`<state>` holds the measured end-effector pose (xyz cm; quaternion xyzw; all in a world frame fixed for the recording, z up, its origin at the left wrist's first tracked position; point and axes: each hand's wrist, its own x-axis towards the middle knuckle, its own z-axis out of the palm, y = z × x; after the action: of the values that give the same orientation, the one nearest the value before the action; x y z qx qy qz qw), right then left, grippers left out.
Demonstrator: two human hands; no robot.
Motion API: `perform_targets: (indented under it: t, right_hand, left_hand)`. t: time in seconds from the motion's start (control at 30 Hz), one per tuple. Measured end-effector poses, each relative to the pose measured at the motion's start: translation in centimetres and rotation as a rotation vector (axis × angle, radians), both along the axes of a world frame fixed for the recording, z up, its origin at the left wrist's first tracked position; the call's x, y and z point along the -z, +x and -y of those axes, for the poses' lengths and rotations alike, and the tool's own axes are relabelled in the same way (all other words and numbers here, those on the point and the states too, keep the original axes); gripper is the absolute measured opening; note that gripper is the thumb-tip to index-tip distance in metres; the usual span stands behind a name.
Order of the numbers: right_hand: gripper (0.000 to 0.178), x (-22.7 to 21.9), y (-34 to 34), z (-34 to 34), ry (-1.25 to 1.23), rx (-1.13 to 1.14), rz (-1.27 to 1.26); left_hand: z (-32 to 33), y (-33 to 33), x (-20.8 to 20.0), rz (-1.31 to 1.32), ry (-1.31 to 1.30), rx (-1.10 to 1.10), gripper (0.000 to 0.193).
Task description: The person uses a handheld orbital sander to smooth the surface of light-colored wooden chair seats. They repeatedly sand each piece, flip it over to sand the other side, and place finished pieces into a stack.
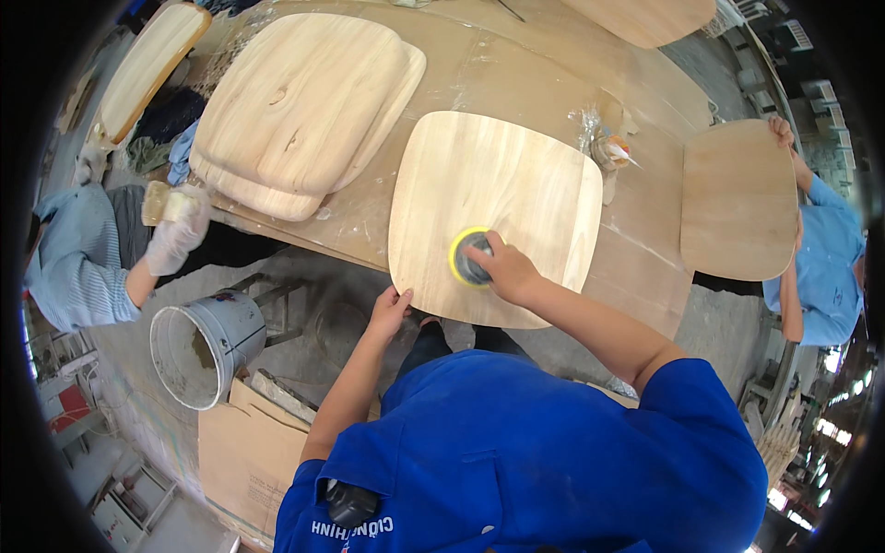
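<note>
A pale wooden panel (535,175) with rounded corners, shaped like a chair seat, lies flat on the covered table before me. My right hand (505,269) grips a round dark sanding pad (470,258) with a yellow rim, pressed on the panel's near part, left of its middle. At the near left corner, my left hand (389,311) pinches the panel's edge, thumb by the top face. The fingers underneath are partly hidden.
Similar panels lie stacked (304,101) to the left on the brown-covered table (498,55). A crumpled plastic item (610,152) sits right of my panel. A gloved co-worker's hand (180,230) is at left; another person holds a panel (737,198) at right. A bucket (189,355) stands below left.
</note>
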<state>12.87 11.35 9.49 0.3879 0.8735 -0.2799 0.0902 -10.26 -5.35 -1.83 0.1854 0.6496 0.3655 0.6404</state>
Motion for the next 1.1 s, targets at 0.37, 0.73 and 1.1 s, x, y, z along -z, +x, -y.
perform_targets:
  t: [0.37, 0.73, 1.1]
  right_hand:
    - [0.066, 0.4, 4.2, -16.2, 0.25, 0.467, -0.006]
    - [0.071, -0.1, 6.1, -1.3, 0.002, 0.365, 0.037]
    - [0.063, -1.8, -7.4, -6.6, 0.272, 0.256, -1.128]
  left_hand:
    - [0.0, -0.2, -0.5, -0.043, -0.009, 0.051, 0.028]
    - [0.2, 1.4, -1.9, -0.653, 0.259, -0.028, 0.048]
    - [-3.9, 10.5, -1.1, -1.336, 0.77, 0.91, 0.071]
